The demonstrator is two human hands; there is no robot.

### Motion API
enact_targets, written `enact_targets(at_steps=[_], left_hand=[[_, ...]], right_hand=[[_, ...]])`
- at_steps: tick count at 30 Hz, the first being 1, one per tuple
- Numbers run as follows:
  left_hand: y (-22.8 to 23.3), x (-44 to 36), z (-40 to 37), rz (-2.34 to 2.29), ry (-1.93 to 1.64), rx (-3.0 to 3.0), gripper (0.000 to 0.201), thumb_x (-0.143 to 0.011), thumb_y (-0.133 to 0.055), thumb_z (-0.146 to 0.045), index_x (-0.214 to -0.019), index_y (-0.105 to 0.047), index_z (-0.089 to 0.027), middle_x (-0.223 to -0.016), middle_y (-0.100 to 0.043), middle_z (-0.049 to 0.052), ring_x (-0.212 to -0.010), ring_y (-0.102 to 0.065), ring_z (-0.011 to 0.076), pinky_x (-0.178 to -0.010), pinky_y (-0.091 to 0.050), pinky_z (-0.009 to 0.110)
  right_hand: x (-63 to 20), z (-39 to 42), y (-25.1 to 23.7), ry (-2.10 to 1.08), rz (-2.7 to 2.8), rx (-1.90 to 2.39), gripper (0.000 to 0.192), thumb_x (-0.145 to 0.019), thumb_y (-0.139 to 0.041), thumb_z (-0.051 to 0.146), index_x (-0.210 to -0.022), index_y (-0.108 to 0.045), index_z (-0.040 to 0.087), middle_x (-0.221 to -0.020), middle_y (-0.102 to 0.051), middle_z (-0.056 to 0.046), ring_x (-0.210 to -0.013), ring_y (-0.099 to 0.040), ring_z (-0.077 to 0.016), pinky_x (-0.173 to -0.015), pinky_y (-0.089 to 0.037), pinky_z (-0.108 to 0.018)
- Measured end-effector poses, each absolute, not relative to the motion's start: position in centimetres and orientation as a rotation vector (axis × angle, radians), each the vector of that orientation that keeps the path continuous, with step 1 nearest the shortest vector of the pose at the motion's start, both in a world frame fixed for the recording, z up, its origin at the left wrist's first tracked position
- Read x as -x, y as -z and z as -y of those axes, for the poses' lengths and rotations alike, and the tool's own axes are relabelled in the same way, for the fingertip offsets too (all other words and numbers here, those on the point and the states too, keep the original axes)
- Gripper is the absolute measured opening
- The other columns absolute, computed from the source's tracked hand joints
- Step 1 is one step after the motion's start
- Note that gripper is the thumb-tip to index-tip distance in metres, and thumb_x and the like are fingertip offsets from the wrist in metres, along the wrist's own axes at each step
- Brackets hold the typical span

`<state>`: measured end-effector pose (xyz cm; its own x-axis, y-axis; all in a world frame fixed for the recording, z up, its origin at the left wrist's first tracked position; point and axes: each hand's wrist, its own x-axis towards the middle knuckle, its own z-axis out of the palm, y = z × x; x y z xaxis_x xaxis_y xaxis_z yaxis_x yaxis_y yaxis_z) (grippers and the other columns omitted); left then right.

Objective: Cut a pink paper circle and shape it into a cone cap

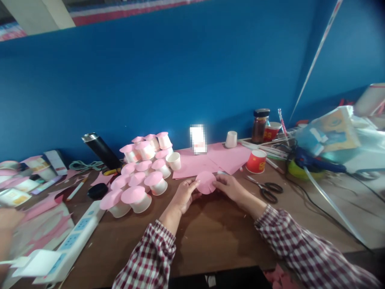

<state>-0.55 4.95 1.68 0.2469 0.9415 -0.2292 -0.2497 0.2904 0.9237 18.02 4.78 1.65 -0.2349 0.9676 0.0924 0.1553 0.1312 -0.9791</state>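
Both of my hands hold one round pink paper disc (206, 182) just above the brown table (210, 233). My left hand (185, 193) pinches its left edge and my right hand (230, 186) pinches its right edge. Folds or cuts show across the disc. To the left stands a cluster of several white paper cups with pink paper caps (141, 172), some stacked. Flat pink paper sheets (210, 160) lie right behind the disc.
Scissors (266, 188) lie right of my right hand, near a red paper cup (256, 161). A white power strip (72, 241) and pink scraps lie left. A black flask (102, 150), a jar (260, 125), a blue glue gun (313, 160) and cables sit further back.
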Motion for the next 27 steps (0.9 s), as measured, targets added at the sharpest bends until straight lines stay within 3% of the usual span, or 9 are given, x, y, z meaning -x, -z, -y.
enact_targets(at_steps=[9,15,23,27], left_hand=[[-1.0,0.9,-4.5,-1.016,-0.918,-0.989,0.028,-0.063,-0.075,-0.035,-0.075,-0.066,-0.011,-0.074,-0.062,0.005,-0.069,-0.057,0.0107,-0.06,-0.052,0.022],[-0.8,0.7,-4.4,-1.048,-0.973,-1.046,0.032,-0.063,-0.074,-0.037,-0.08,-0.068,-0.011,-0.077,-0.065,0.006,-0.07,-0.059,0.0134,-0.06,-0.051,0.025],[-0.5,1.0,-4.7,-1.209,-1.024,-1.495,0.027,-0.071,-0.064,-0.039,-0.072,-0.067,-0.013,-0.061,-0.061,0.0,-0.057,-0.054,0.0123,-0.054,-0.044,0.022],[-0.6,1.1,-4.6,-1.27,-1.088,-1.759,0.025,-0.074,-0.061,-0.036,-0.068,-0.067,-0.013,-0.062,-0.062,0.0,-0.061,-0.053,0.013,-0.058,-0.042,0.022]], right_hand=[[-17.9,-4.5,-1.7,-1.395,1.4,1.154,0.031,-0.071,-0.064,0.045,-0.074,-0.057,0.015,-0.057,-0.051,0.004,-0.048,-0.044,-0.0073,-0.044,-0.032,-0.019],[-17.9,-4.5,-1.1,-1.628,1.232,1.068,0.03,-0.07,-0.07,0.042,-0.076,-0.059,0.015,-0.058,-0.052,0.004,-0.047,-0.043,-0.005,-0.041,-0.03,-0.016],[-18.2,-4.4,-1.7,-1.841,1.007,1.04,0.025,-0.067,-0.074,0.035,-0.072,-0.059,0.016,-0.058,-0.052,0.003,-0.047,-0.043,-0.0044,-0.039,-0.03,-0.015],[-18.3,-4.3,-1.8,-1.855,0.956,1.011,0.023,-0.069,-0.073,0.033,-0.074,-0.059,0.016,-0.061,-0.053,0.003,-0.049,-0.045,-0.0047,-0.039,-0.031,-0.014]])
